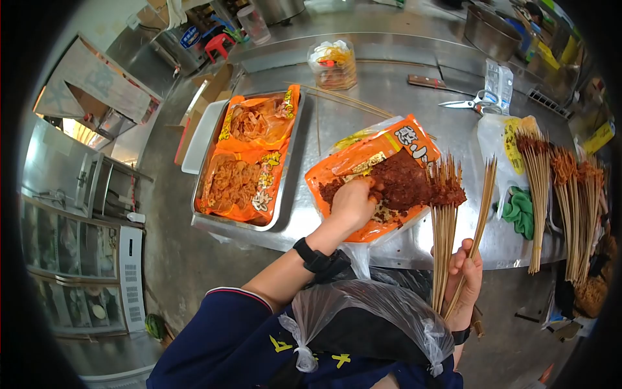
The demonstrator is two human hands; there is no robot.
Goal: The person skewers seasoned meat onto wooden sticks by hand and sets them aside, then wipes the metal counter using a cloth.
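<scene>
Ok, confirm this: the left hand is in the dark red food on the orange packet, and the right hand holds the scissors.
Wrong on the scissors: in the head view, the right hand holds wooden skewers. The rest stands.

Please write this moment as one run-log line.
left hand: in red food on orange bag | right hand: holding bare skewers | scissors: on table

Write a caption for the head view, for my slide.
Left hand in red food on an orange bag, right hand holding sticks.

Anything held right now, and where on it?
Right hand holds bare skewers by their lower part; left hand is at the dark-red food, grip unclear.
</scene>
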